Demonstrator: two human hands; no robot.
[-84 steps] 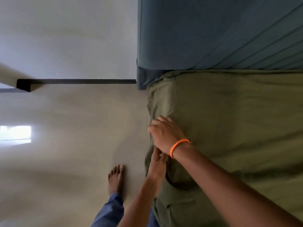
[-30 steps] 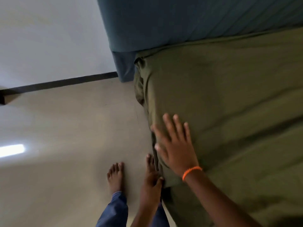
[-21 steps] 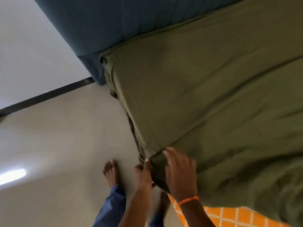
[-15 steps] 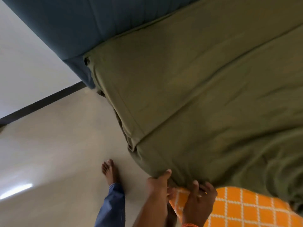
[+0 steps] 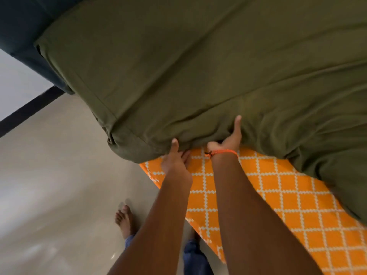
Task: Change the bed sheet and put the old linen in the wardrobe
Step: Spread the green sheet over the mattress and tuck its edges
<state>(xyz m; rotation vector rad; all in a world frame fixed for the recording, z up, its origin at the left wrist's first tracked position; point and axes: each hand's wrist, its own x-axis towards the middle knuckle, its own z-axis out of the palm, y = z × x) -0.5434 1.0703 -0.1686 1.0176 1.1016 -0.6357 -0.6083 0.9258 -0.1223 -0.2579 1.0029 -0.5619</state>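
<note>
Stripping the old sheet [image 5: 198, 76] is the step in hand. Both hands grip its bunched edge at the near corner of the bed. The left hand [image 5: 175, 161] pinches the fold, thumb on top and fingers curled beneath. The right hand [image 5: 228, 140], with an orange band [image 5: 222, 152] at the wrist, is tucked under the edge, one digit raised against the cloth. The sheet covers most of the bed up to the blue headboard [image 5: 21, 26]; below the hands the orange mattress [image 5: 278, 205] lies bare.

Next move, as judged: draw the sheet further off along the bed, freeing the far corners, which may be tucked in and could snag. Gather the cloth so it does not drag on the floor [image 5: 59, 175].

No wardrobe or other container is in view.
</note>
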